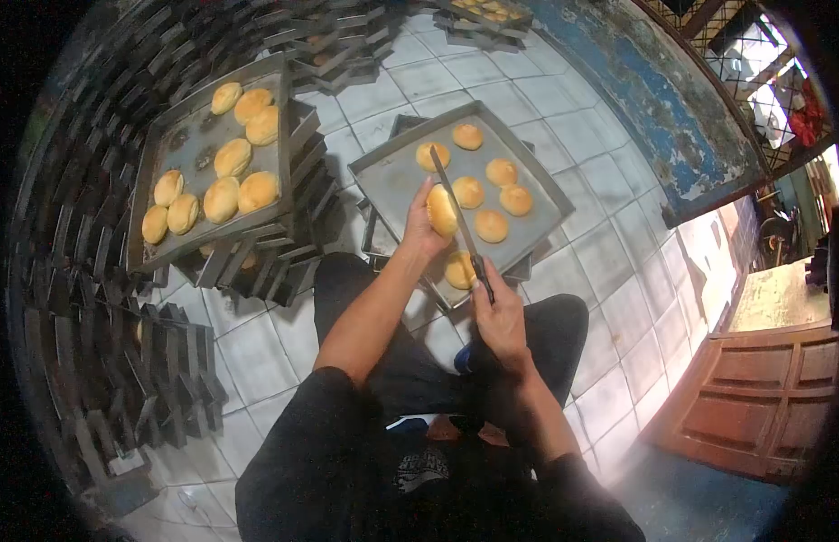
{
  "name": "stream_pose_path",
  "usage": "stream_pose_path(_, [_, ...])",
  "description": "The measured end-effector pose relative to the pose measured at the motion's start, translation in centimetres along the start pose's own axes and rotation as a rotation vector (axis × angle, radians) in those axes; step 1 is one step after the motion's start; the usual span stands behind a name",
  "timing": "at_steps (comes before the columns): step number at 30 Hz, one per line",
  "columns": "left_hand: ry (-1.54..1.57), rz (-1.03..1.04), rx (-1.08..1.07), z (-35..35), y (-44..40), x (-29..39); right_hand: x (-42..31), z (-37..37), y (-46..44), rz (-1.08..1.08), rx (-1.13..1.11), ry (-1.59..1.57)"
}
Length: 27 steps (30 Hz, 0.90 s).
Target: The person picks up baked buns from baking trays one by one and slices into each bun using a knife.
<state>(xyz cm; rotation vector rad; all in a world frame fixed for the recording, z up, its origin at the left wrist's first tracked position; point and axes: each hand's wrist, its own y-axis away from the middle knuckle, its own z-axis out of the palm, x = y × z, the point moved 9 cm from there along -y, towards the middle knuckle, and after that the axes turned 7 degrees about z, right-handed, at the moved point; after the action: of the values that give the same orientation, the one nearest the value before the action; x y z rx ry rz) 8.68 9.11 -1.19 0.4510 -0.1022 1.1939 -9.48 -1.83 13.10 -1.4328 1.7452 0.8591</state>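
A golden bun (pixel 442 210) is held in my left hand (pixel 423 226), above the near left part of a metal tray (pixel 528 237). My right hand (pixel 501 316) grips the black handle of a long knife (pixel 462 221). The blade points away from me and lies along the right side of the held bun; whether it has entered the bun cannot be made out. Several round buns rest on the tray, one of them (pixel 459 269) close to my right hand and another (pixel 433 155) behind the knife tip.
At the left, a second tray (pixel 180 135) with several buns sits on stacked trays. More stacked metal trays (pixel 112 343) line the left side. A further tray of buns (pixel 485 11) is at the far end. Wooden door (pixel 745 406) stands right, on the tiled floor's side.
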Motion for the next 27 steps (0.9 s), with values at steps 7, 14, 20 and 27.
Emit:
stream_pose_path(7, [0.039,0.067,0.086,0.7,0.9,2.0,1.4,0.2,3.1,0.074,-0.051,-0.033])
stream_pose_path(14, [0.012,0.073,0.003,1.1,0.8,-0.6,0.0,-0.2,-1.6,0.074,-0.027,-0.008])
stream_pose_path(20, [0.034,0.019,-0.069,-0.8,-0.5,0.8,4.4,0.7,3.1,0.017,0.024,0.0])
stream_pose_path(27, [-0.106,0.103,0.073,0.5,0.8,-0.7,2.0,0.9,-2.4,0.049,-0.038,-0.041])
